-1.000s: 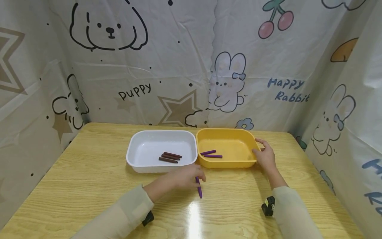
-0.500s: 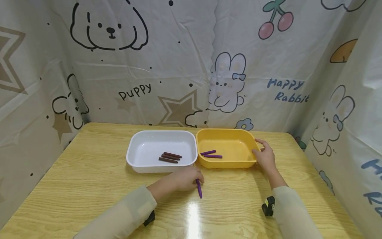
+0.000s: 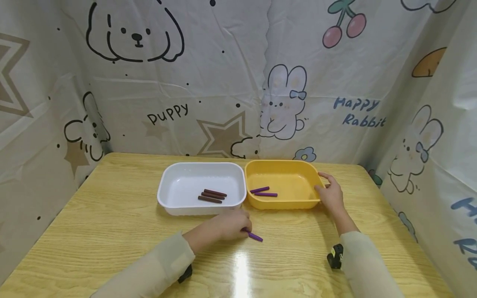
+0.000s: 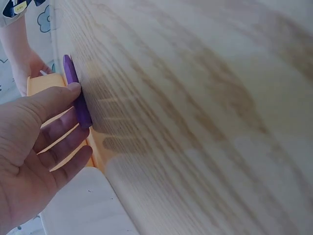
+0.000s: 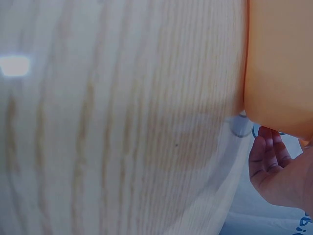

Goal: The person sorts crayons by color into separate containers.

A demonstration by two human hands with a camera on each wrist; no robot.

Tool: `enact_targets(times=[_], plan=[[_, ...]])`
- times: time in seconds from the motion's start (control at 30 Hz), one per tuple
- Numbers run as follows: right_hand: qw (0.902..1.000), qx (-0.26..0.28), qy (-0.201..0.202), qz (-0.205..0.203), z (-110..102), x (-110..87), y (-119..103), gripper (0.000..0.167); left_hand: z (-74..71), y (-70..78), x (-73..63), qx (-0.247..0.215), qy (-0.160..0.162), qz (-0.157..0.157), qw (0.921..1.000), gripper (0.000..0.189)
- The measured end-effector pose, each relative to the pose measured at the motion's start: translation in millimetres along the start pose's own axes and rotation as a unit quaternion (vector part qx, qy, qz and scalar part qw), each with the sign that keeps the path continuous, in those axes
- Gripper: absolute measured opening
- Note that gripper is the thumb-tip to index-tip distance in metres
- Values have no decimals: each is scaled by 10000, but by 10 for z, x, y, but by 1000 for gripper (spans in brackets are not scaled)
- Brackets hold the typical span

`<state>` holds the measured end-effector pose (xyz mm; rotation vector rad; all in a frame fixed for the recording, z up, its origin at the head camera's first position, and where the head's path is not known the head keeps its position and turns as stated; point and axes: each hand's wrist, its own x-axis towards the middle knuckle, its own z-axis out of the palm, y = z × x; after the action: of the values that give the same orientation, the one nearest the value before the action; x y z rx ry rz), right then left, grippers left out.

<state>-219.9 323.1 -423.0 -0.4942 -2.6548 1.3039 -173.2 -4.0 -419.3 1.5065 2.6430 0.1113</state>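
Just in front of the white tray (image 3: 171,203), my left hand (image 3: 231,225) pinches a purple crayon (image 3: 255,237) between thumb and fingers, low over the table. In the left wrist view the thumb lies along the crayon (image 4: 77,93), and the fingers reach behind it. My right hand (image 3: 333,196) grips the right end of the yellow tray (image 3: 283,204), its thumb over the rim and fingers on the outside. The right wrist view shows those fingers (image 5: 270,149) against the tray's wall (image 5: 281,63). Two purple crayons (image 3: 266,194) lie in the yellow tray.
Three brown crayons (image 3: 210,199) lie in the white tray, which stands side by side with the yellow one near the back of the wooden table (image 3: 93,231). A printed curtain (image 3: 223,82) hangs behind the table and along both sides.
The purple crayon in my left hand has swung from pointing toward me to pointing right. My left fingers have drawn in around it. The right hand and both trays stay put.
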Motion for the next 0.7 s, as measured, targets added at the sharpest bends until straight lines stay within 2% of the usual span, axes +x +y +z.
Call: enact_targets(times=[0.17, 0.33, 0.53, 0.7], plan=[[10000, -18, 11, -13, -2, 2, 5, 51, -40, 42, -11, -294, -132, -105, 9994, 7], [10000, -29, 0, -20, -3, 3, 11, 51, -99, 81, -6, -732, -130, -328, 9967, 10], [10000, -14, -9, -17, -5, -1, 6, 52, -207, 105, 44, -1071, -4, -255, 9939, 10], [10000, -16, 5, -54, -2, -5, 0, 52, -348, 142, 94, -1217, 197, -3, 9924, 10]])
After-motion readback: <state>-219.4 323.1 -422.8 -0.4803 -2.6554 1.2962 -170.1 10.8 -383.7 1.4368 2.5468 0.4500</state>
